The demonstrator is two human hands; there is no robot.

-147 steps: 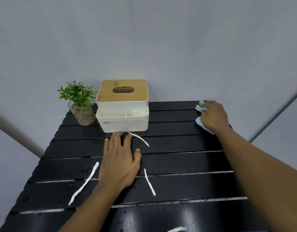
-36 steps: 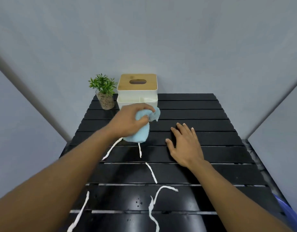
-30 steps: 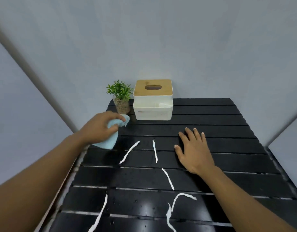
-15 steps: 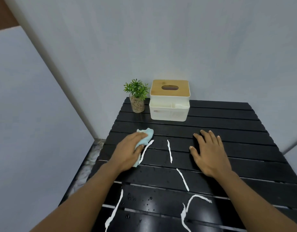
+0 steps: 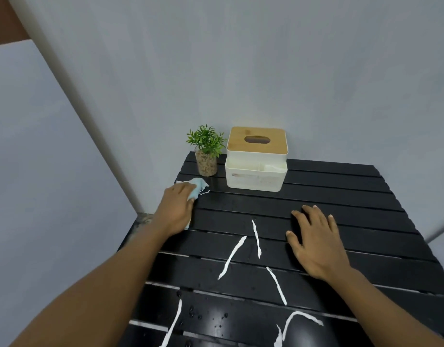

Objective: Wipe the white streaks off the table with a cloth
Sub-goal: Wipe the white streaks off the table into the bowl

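- Since half a second ago the left hand [image 5: 177, 209] has slid the cloth [image 5: 197, 187] away from the streaks, toward the far left corner of the table [image 5: 341, 186].
- Left hand lies palm down on the cloth, fingers closed over it and pressing it to the slats near the left edge.
- Cloth is pale blue and bunched; its long axis runs from the near left to the far right, with a frayed tip pointing toward the box [image 5: 256, 166].
- Right hand [image 5: 313, 242] is flat on the table, fingers spread, holding nothing, right of the middle.
- Five white streaks lie between and nearer than the hands, all well apart from the cloth.
- One short streak [image 5: 256, 237] runs nearly straight from far to near.
- Just left of it a longer streak [image 5: 232, 257] slants toward the near left.
- A third streak [image 5: 276, 285] slants toward the near right.
- At the near edge a fourth streak [image 5: 173, 324] leans left, and a curved streak [image 5: 296, 321] hooks to the right.
- Small water drops dot the near slats.
- A plant [image 5: 206, 151] in a glass of pebbles stands at the far left corner, just beyond the cloth.
- The white box with a wooden lid stands just right of the plant, against the far edge.
- Nothing lies between the cloth and the streaks.
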